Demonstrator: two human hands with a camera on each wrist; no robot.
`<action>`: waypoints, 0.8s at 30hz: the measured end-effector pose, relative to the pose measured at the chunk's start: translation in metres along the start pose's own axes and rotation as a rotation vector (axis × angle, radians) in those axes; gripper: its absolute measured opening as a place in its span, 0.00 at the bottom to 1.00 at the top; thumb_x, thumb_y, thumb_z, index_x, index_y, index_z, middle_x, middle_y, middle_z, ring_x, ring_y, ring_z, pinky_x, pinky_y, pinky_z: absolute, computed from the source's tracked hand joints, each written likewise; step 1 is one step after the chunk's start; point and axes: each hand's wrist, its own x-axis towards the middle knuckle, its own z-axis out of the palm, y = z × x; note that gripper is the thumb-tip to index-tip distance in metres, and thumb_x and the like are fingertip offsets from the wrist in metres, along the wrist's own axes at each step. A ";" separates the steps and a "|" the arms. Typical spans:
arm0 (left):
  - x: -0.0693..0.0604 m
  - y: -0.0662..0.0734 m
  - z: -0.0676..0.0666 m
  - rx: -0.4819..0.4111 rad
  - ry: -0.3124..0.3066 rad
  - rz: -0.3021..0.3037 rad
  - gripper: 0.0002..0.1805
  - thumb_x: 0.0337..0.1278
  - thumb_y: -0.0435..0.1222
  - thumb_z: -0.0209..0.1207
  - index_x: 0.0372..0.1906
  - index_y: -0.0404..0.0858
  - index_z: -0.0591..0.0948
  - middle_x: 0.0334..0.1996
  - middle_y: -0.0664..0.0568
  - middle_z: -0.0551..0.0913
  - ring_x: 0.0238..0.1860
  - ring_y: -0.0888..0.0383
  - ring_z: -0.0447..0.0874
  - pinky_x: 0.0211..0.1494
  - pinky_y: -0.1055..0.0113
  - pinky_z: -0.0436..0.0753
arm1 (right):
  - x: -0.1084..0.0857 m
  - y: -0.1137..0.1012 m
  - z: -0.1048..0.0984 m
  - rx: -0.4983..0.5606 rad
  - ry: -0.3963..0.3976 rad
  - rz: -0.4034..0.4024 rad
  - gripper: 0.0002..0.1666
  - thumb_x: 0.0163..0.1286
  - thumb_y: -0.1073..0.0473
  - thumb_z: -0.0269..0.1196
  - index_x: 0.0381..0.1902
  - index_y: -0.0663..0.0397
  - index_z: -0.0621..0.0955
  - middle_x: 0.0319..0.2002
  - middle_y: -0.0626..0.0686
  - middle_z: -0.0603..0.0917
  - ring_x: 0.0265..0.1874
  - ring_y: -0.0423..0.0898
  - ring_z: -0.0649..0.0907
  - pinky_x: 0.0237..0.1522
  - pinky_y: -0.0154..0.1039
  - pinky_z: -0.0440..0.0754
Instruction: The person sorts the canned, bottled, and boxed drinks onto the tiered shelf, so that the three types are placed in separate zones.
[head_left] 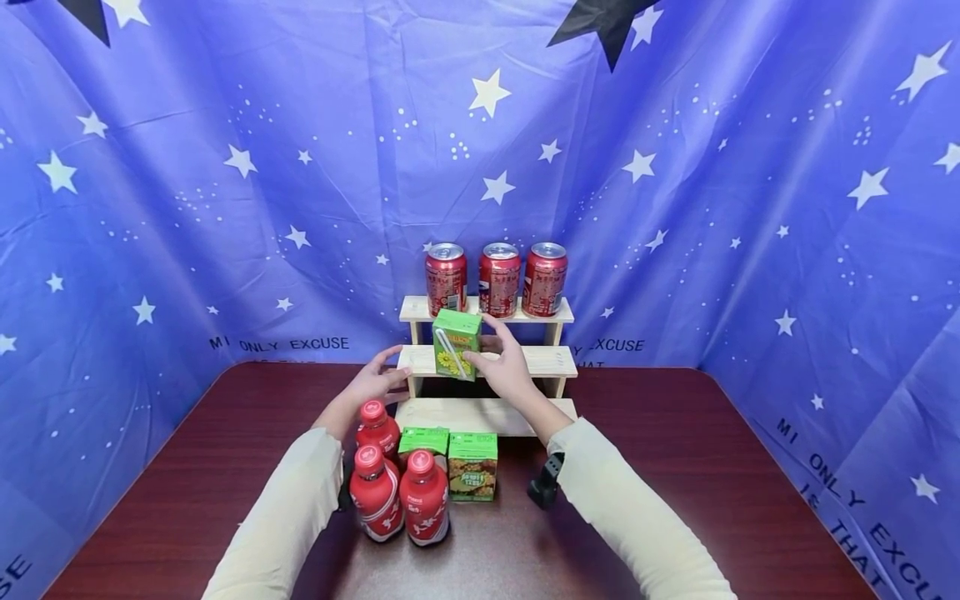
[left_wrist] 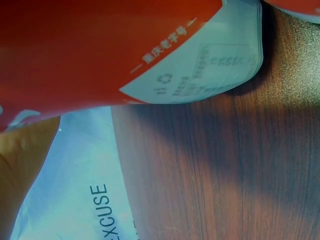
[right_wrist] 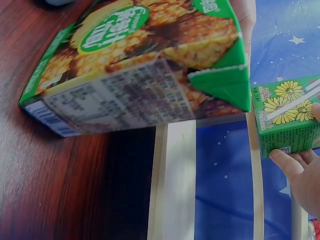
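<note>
In the head view my right hand grips a green drink carton with yellow flowers and a white straw on its front. It holds the carton, slightly tilted, in front of the middle shelf of a stepped wooden stand. My left hand touches the left end of that shelf, its fingers spread. Three red bottles stand on the table near the left forearm. Two pineapple drink cartons stand beside them, one partly hidden by a bottle. A red bottle fills much of the left wrist view.
Three red cans stand in a row on the top shelf. The dark wooden table surrounds the stand, and a blue star-patterned cloth hangs behind and at both sides.
</note>
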 end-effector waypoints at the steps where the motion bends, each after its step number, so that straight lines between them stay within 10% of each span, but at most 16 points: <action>1: 0.000 0.000 0.000 0.000 -0.001 0.002 0.36 0.67 0.32 0.48 0.74 0.44 0.47 0.59 0.32 0.66 0.63 0.34 0.65 0.63 0.47 0.75 | 0.001 0.001 0.001 -0.002 0.003 0.007 0.40 0.59 0.66 0.66 0.68 0.50 0.64 0.50 0.63 0.81 0.50 0.56 0.80 0.46 0.46 0.85; 16: 0.012 -0.014 -0.011 -0.029 -0.066 0.063 0.40 0.62 0.37 0.57 0.74 0.46 0.49 0.55 0.33 0.71 0.54 0.40 0.76 0.56 0.49 0.81 | 0.016 -0.001 0.008 -0.009 -0.027 0.050 0.40 0.62 0.66 0.64 0.70 0.49 0.62 0.52 0.63 0.79 0.52 0.56 0.79 0.56 0.51 0.79; 24: 0.004 -0.005 -0.002 0.011 -0.003 0.003 0.36 0.66 0.33 0.50 0.74 0.44 0.47 0.61 0.31 0.64 0.61 0.37 0.69 0.62 0.49 0.76 | 0.019 0.003 0.009 0.016 -0.038 0.063 0.41 0.62 0.65 0.64 0.70 0.46 0.61 0.53 0.63 0.78 0.53 0.57 0.78 0.57 0.50 0.79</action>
